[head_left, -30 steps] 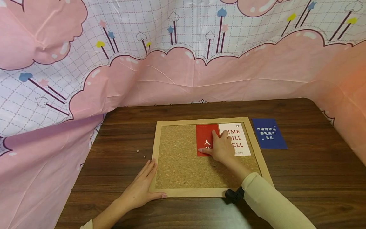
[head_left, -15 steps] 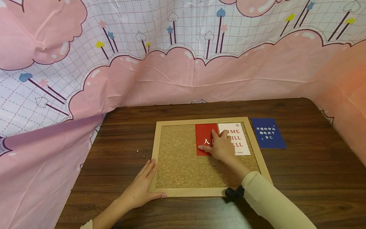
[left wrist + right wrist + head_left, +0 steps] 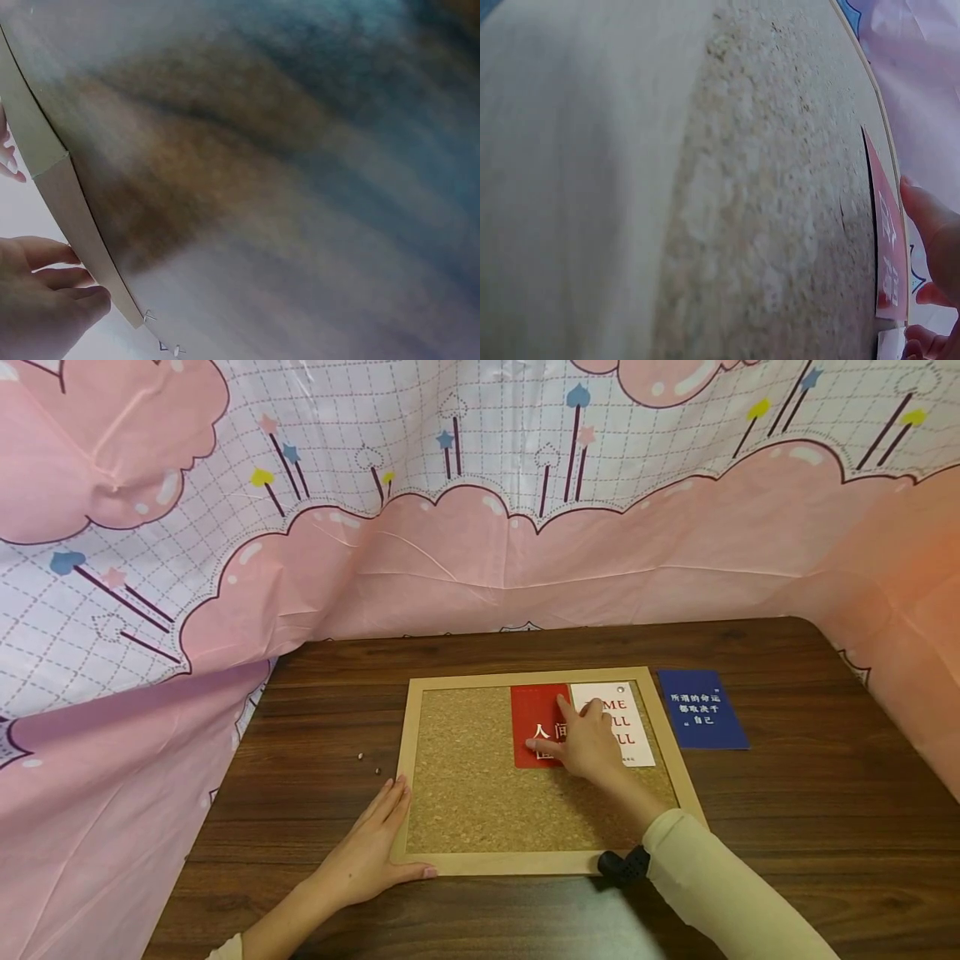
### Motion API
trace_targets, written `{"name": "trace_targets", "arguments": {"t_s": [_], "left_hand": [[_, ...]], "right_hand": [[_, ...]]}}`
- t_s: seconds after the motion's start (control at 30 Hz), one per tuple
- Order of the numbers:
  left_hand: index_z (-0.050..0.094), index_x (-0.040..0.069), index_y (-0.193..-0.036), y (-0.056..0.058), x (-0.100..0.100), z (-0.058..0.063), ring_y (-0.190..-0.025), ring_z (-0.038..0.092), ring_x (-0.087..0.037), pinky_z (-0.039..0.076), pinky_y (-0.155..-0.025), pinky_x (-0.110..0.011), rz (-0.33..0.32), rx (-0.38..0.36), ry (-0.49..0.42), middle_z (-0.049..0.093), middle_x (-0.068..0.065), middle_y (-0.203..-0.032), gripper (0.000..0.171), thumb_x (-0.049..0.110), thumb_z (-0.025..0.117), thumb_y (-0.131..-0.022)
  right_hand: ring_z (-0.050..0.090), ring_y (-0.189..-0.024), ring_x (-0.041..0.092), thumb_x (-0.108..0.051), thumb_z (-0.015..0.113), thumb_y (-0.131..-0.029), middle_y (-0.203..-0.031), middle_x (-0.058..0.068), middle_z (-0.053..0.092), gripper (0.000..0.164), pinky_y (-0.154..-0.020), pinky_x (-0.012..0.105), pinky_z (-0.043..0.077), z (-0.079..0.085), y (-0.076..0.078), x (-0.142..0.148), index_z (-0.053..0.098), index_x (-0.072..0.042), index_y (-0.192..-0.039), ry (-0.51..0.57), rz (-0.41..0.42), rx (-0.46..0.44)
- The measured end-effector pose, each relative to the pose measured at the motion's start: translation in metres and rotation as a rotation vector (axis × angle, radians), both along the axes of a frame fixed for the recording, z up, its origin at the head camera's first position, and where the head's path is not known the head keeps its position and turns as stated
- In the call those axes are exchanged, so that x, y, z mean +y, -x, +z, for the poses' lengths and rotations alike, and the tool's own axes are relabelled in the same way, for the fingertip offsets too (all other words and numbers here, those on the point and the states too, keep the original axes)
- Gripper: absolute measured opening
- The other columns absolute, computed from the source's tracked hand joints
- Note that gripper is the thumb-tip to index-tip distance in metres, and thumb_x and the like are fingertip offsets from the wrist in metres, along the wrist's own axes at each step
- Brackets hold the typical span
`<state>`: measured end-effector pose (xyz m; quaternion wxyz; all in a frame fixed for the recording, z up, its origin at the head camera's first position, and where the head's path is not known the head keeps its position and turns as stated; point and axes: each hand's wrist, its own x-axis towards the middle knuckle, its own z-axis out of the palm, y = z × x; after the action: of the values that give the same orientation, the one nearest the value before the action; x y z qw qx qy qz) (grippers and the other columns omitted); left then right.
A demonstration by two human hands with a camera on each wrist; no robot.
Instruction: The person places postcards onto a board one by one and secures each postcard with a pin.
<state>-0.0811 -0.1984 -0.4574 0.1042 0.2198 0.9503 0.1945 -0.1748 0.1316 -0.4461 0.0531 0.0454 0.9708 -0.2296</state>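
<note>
Currently I have the right hand [image 3: 588,745] spread between thumb and index finger, touching, not gripping, the red rectangular card with white characters [image 3: 534,708] on the wood-framed cork board [image 3: 465,785], beside the white card with red lettering [image 3: 637,727]. My left hand [image 3: 367,853], fingers extended, rests against the board's near left corner.

Room to pass: cork surface [image 3: 465,777], level, from my left hand [image 3: 363,852] across to my right hand [image 3: 590,742]. Obstacles: wooden frame [image 3: 510,863], rim against my left hand; two small objects [image 3: 378,771], just ahead of my left fingertips; silvery stud [image 3: 620,689], ahead and right of my right hand; my right sleeve [image 3: 727,885], behind that hand, blocking the near-right corner; curtain [image 3: 480,560], well ahead of both.
</note>
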Motion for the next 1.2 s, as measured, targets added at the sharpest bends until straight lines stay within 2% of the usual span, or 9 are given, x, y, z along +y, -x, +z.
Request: {"name": "trace_targets", "arguments": {"t_s": [0.23,0.4,0.57,0.7,0.83,1.03,1.1,1.2], "left_hand": [[0.022,0.000,-0.152,0.000,-0.002,-0.001,-0.150,0.009,-0.036,0.029,-0.113,-0.060,0.001,-0.005,-0.003,0.011,-0.015,-0.162,0.116,0.071,0.067,-0.072],[0.021,0.001,-0.153,-0.001,-0.003,-0.001,-0.151,0.009,-0.035,0.028,-0.114,-0.059,0.001,-0.013,-0.006,0.010,-0.014,-0.163,0.115,0.071,0.067,-0.073],[0.020,0.002,-0.153,-0.001,-0.003,0.001,-0.151,0.008,-0.035,0.028,-0.114,-0.059,0.001,-0.026,-0.009,0.009,-0.014,-0.163,0.114,0.069,0.067,-0.074],[0.020,0.001,-0.153,-0.001,-0.004,0.003,-0.151,0.007,-0.035,0.028,-0.113,-0.060,0.001,-0.038,-0.007,0.007,-0.014,-0.163,0.113,0.068,0.067,-0.075],[0.019,0.001,-0.153,-0.002,-0.005,0.002,-0.150,0.008,-0.035,0.029,-0.113,-0.060,0.002,-0.043,-0.001,0.006,-0.014,-0.163,0.113,0.067,0.068,-0.075],[0.023,-0.001,-0.152,-0.002,-0.007,0.002,-0.150,0.012,-0.036,0.030,-0.113,-0.058,-0.009,-0.024,0.001,0.009,-0.015,-0.163,0.110,0.065,0.069,-0.076],[0.023,-0.001,-0.151,-0.002,-0.007,0.002,-0.150,0.013,-0.036,0.030,-0.113,-0.057,-0.012,-0.018,0.004,0.009,-0.015,-0.163,0.110,0.066,0.068,-0.076],[0.022,-0.001,-0.152,-0.002,-0.008,0.002,-0.150,0.014,-0.035,0.029,-0.114,-0.055,-0.017,-0.015,0.003,0.010,-0.015,-0.162,0.109,0.064,0.069,-0.077]], "right_hand": [[0.035,-0.091,0.031,-0.061,0.073,-0.076,-0.105,0.017,0.033,0.098,-0.056,0.031,0.030,0.000,-0.001,0.006,0.032,-0.013,-0.152,0.034,0.003,0.029],[0.031,-0.094,0.031,-0.052,0.070,-0.084,-0.106,0.018,0.033,0.087,-0.058,0.033,0.029,0.002,-0.001,0.014,0.034,-0.008,-0.150,0.085,0.057,0.067],[0.037,-0.107,0.038,-0.044,0.066,-0.090,-0.120,0.025,0.037,0.073,-0.073,0.042,0.042,0.005,0.000,0.024,0.041,-0.005,-0.147,0.076,0.137,0.125],[0.038,-0.115,0.040,-0.041,0.064,-0.092,-0.127,0.026,0.039,0.065,-0.086,0.048,0.046,0.005,-0.001,0.032,0.047,-0.005,-0.143,0.053,0.167,0.177],[0.042,-0.114,0.038,-0.035,0.065,-0.092,-0.127,0.025,0.044,0.058,-0.084,0.049,0.046,0.007,-0.005,0.036,0.052,-0.005,-0.139,0.047,0.188,0.225],[0.052,-0.101,0.033,-0.034,0.068,-0.090,-0.126,0.023,0.050,0.062,-0.077,0.046,0.046,0.007,-0.010,0.041,0.048,-0.007,-0.143,0.028,0.226,0.276],[0.054,-0.099,0.031,-0.034,0.069,-0.090,-0.127,0.021,0.052,0.063,-0.080,0.048,0.045,0.006,-0.011,0.043,0.047,-0.007,-0.143,0.013,0.240,0.284],[0.055,-0.107,0.034,-0.034,0.069,-0.090,-0.130,0.020,0.053,0.063,-0.088,0.055,0.042,0.007,-0.014,0.047,0.048,-0.006,-0.142,-0.003,0.269,0.295]]}}
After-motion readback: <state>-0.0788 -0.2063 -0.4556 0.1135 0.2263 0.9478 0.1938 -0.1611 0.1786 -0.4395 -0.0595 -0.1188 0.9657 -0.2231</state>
